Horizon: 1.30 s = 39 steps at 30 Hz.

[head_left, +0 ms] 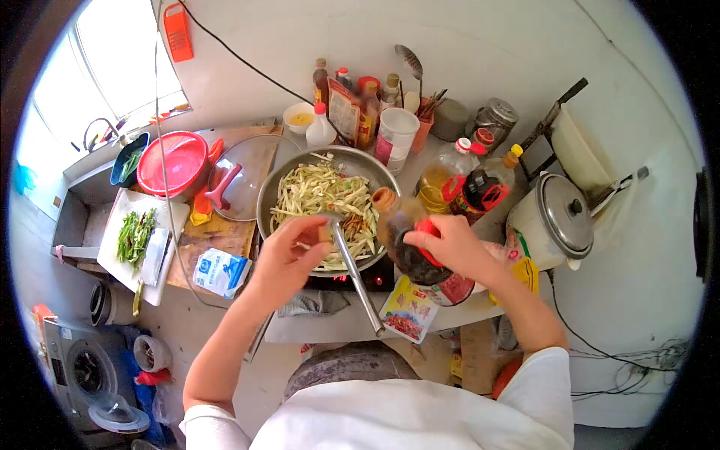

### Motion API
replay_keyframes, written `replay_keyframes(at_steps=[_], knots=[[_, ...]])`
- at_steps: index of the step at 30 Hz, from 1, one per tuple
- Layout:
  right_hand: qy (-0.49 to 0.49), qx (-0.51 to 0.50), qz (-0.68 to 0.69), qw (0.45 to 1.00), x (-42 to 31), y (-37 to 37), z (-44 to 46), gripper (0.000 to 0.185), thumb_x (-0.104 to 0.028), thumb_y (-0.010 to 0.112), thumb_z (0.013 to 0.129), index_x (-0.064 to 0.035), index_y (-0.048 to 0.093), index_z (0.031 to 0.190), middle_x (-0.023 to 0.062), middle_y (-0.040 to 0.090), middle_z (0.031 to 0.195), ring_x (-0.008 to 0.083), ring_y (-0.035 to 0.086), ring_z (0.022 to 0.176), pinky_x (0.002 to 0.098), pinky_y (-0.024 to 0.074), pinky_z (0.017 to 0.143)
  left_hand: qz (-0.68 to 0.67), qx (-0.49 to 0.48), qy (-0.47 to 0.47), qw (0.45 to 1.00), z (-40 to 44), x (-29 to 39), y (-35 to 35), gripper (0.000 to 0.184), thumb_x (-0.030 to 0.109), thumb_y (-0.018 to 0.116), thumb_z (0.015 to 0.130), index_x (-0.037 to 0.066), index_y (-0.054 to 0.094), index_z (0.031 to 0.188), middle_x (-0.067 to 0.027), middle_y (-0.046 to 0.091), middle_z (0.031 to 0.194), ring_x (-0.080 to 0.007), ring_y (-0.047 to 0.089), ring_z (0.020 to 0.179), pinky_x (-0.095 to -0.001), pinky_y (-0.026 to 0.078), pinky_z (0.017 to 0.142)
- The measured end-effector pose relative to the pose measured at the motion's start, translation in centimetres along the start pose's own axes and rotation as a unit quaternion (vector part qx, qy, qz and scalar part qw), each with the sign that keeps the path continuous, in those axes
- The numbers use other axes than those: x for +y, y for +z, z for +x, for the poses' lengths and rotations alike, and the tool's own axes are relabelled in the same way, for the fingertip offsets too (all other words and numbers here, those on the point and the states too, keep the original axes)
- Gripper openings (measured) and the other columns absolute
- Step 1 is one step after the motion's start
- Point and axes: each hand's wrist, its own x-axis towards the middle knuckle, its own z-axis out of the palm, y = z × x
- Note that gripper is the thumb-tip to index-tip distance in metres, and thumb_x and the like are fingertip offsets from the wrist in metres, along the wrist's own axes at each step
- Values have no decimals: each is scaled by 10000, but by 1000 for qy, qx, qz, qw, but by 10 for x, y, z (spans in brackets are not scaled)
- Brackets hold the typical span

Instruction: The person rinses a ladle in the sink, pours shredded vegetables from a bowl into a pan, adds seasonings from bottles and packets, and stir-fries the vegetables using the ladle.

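- at the near edge of the counter [349, 324], a printed packet [409, 309] is placed right of centre; it could be knocked to the floor if it is brushed by the right forearm.
- near the same edge, a grey cloth [311, 304] is bunched just beside the lit cooktop [379, 281]; it could be scorched if it is pushed under the hot base.
- a metal utensil [352, 274] is laid across the near rim of the pan [262, 210], its handle end reaching toward the counter's near edge; food could be flicked out if that end is bumped.
- the left hand [292, 251] is held over the pan's near-left rim, its fingers loosely curled; whether anything is pinched cannot be told. a burn could be caused by a small dip onto the metal.
- by the right hand [450, 244], the sauce bottle [411, 255] is grasped at its red handle, fingers wrapped around; it is tilted, its mouth over the pan's right side. the shredded food [319, 195] could be oversalted if it is tipped too steeply, or one spot soaked if the mouth is not moved about.
- toward the counter's left end, a knife [155, 257] is rested on a cutting board [112, 244], its handle past the board's near edge; it could be dislodged by a knock.
- beyond the right hand, an oil bottle [435, 186] is stood close by; it could be toppled by a wide elbow swing.
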Motion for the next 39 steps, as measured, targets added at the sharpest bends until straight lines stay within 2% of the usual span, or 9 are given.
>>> replay_keyframes(at_steps=[7,11,14,19,23,26,28,34,39], knots=[[-34,-44,48,997,0,-1,-52,431,-382,690,815,32,591,746,217,604,688,367,605,644,411,467,606,171,-70,158,970,24,38,52,293,167,680,844,-22,591,1048,-136,597,841,-204,575,723,-310,463,646],[-49,-47,38,997,7,-7,-71,435,-387,683,818,34,593,759,224,613,724,374,614,687,419,480,636,226,-176,39,957,25,65,62,255,188,678,844,-20,604,973,-128,607,778,-248,570,642,-335,464,621],[-27,-34,63,997,18,-16,-81,419,-377,701,803,28,605,752,210,618,704,342,609,654,398,482,637,268,-158,109,944,28,67,80,264,207,680,842,-18,597,953,-132,602,771,-275,580,663,-352,468,633],[28,-10,205,978,49,-28,-101,309,-274,732,792,-6,593,727,41,556,620,117,532,592,294,444,585,200,-312,310,875,48,69,101,403,-95,596,712,53,650,1082,-110,546,1256,-351,482,1146,-409,412,928],[15,61,197,978,61,-71,-104,236,-225,754,770,-19,638,778,6,583,615,67,504,536,254,409,492,195,-261,389,862,54,84,115,482,-178,488,574,56,709,933,-50,525,1345,-367,306,1350,-441,326,1057],[135,120,416,891,47,-119,-102,178,-195,747,777,-52,647,813,-28,557,601,34,430,470,215,321,416,145,-150,382,900,59,87,104,352,-171,516,640,45,674,868,-93,631,1168,-342,469,1224,-425,384,996],[85,225,412,879,33,-144,-89,153,-170,741,779,-70,640,836,-41,527,585,25,371,425,203,249,380,122,-134,325,928,60,75,95,298,-166,525,674,37,653,851,-102,647,1098,-315,535,1126,-395,415,948],[-173,358,450,799,42,-247,-4,157,-119,702,793,-18,602,862,-7,504,581,87,443,437,233,347,408,206,-56,194,957,40,29,60,210,-164,526,708,-11,616,820,-125,644,1032,-257,604,997,-330,455,885],[-199,336,398,830,47,-269,103,97,-53,650,795,7,612,861,53,583,687,141,552,587,266,453,561,309,51,127,941,2,4,10,191,-149,533,717,-18,603,836,-137,644,959,-289,599,923,-346,479,785]])
